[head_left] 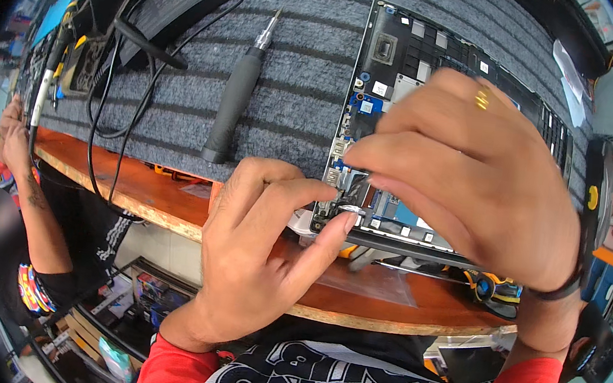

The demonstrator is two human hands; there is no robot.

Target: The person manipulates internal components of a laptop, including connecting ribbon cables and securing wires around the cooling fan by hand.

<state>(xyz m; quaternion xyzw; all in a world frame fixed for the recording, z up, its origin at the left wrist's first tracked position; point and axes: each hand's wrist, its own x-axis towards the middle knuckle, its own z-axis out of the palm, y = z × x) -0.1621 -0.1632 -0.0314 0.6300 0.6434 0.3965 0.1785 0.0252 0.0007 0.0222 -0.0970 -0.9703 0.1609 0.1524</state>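
Note:
An opened laptop base (462, 54) lies on the mat, its circuit boards and inner frame exposed. My left hand (263, 239) is at its near left corner, index finger and thumb in a loose pinch beside the port edge. A small shiny piece (351, 209) shows at the thumb tip; its kind is unclear. Over the laptop, my right hand (468, 164) has its fingers drawn together near the same corner, slightly blurred. Whatever they grip is hidden. Left of the laptop lies a screwdriver (237, 100) with a grey handle, tip pointing away.
The ribbed grey mat (306, 63) covers the wooden bench (377, 302). A black power adapter (184, 7) and looping cables (129, 126) sit at the far left. Another person's arm (43, 214) reaches the bench at left. Yellow-and-black tools (495, 290) lie by the front edge.

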